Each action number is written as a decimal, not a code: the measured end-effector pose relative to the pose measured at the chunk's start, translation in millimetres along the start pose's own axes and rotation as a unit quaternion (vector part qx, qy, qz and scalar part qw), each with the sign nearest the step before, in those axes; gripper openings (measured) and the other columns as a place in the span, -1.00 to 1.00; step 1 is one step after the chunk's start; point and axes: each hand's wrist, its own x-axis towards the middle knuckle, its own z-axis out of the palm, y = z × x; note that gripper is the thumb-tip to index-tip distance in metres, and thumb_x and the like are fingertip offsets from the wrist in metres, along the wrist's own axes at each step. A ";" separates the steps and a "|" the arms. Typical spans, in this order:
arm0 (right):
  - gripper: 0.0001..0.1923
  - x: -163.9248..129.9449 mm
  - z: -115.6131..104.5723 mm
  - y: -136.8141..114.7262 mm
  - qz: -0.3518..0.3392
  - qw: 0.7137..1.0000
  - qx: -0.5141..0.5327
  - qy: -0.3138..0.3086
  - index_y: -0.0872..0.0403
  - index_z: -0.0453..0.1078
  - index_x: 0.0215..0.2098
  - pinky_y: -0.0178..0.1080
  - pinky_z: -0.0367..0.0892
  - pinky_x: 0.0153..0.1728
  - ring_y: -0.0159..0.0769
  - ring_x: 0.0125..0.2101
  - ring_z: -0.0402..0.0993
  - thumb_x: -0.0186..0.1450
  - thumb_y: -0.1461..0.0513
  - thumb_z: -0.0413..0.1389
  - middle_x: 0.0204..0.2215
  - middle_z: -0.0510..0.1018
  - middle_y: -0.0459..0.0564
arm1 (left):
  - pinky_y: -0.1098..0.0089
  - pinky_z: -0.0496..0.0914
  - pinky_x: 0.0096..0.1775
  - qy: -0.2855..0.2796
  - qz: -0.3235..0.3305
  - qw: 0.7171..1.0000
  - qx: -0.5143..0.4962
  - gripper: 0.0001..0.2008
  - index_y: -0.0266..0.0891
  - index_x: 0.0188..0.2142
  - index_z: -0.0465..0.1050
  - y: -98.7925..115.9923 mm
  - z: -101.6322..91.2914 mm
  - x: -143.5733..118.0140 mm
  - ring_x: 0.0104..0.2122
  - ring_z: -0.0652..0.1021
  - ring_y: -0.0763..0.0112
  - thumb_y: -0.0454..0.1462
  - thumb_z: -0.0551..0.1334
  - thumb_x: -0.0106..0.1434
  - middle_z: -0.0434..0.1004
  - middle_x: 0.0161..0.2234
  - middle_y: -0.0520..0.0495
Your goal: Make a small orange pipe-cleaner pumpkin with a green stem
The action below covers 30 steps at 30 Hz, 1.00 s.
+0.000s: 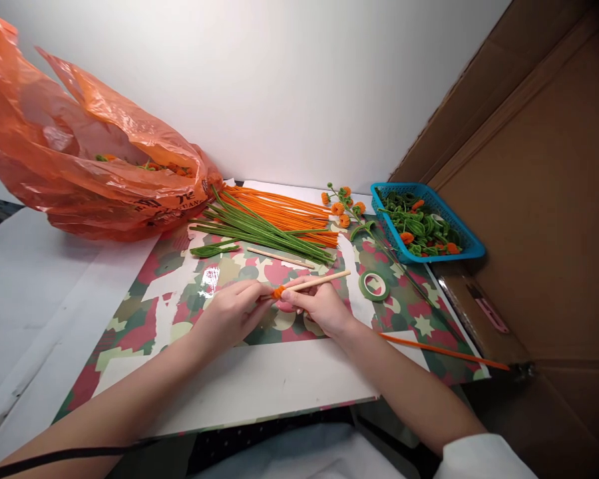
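Camouflage-patterned counter [272, 332]: midway between its side edges, left fingers [257, 291] pinch an orange coil [278, 293], right fingers [295, 299] grip a wooden stick [324, 281]; slackened pressure could unwind the coil.

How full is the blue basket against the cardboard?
Partly full: green and orange pieces lie heaped inside the blue basket, with its rim showing around them.

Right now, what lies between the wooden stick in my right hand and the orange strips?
Beyond the held stick, the head view shows a second, loose stick, then the green strips, partly overlapping the orange strips.
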 end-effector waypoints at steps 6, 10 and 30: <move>-0.65 2.6 -3.3 6.6 -0.028 0.999 -0.023 -0.019 0.11 0.50 -0.49 -0.33 0.39 -0.46 -0.42 -0.55 0.47 -0.18 0.15 0.45 -0.62 0.54 -0.16 | 0.53 0.31 -0.51 -0.052 -0.100 0.989 -0.092 -0.85 -0.26 -0.30 0.45 1.6 -3.6 2.4 -0.56 0.45 0.51 -0.28 0.13 0.34 0.51 -0.52 0.04; -0.69 3.6 -4.3 7.8 -0.049 0.998 -0.038 -0.032 0.11 0.56 -0.49 -0.31 0.40 -0.45 -0.43 -0.54 0.45 -0.15 0.14 0.44 -0.58 0.56 -0.14 | 0.51 0.34 -0.50 -0.126 -0.194 0.947 -0.224 -0.78 -0.26 -0.34 0.43 4.0 -6.5 5.1 -0.53 0.46 0.48 -0.20 0.10 0.35 0.48 -0.53 0.04; -0.62 8.2 -15.0 2.1 -0.024 0.992 -0.060 -0.106 0.09 0.61 -0.35 -0.36 0.31 -0.45 -0.45 -0.49 0.43 -0.06 0.04 0.42 -0.52 0.57 -0.08 | 0.52 -0.01 -0.58 -0.214 -0.378 0.575 -0.694 -0.62 -0.25 -0.46 0.21 2.9 -0.7 5.4 -0.64 0.01 0.62 -0.04 0.25 0.29 -0.04 -0.61 0.21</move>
